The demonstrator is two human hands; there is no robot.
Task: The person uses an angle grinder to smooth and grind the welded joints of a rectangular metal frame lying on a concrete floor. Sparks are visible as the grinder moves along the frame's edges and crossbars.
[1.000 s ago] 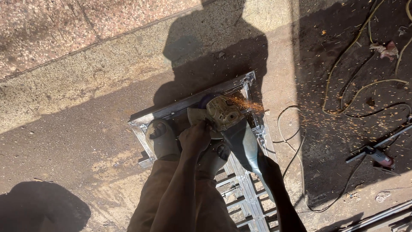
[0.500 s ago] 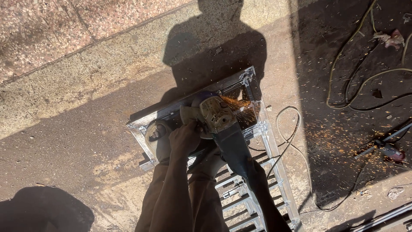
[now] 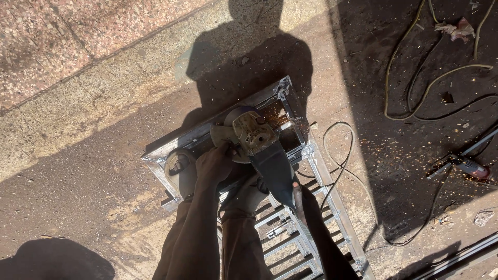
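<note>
Your left hand (image 3: 213, 165) is wrapped tight around the side handle of the grey and cream angle grinder (image 3: 259, 148), and your right hand (image 3: 296, 194) closes on the dark rear body, low and toward you. The grinder's long axis runs from your right hand up and away to the left. Its disc end sits ahead of both grips, throwing orange sparks (image 3: 275, 116) against the far top rail of the silver welded steel grille frame (image 3: 311, 155) lying flat on the concrete ground (image 3: 93, 207). Your left hand is nearer the disc.
</note>
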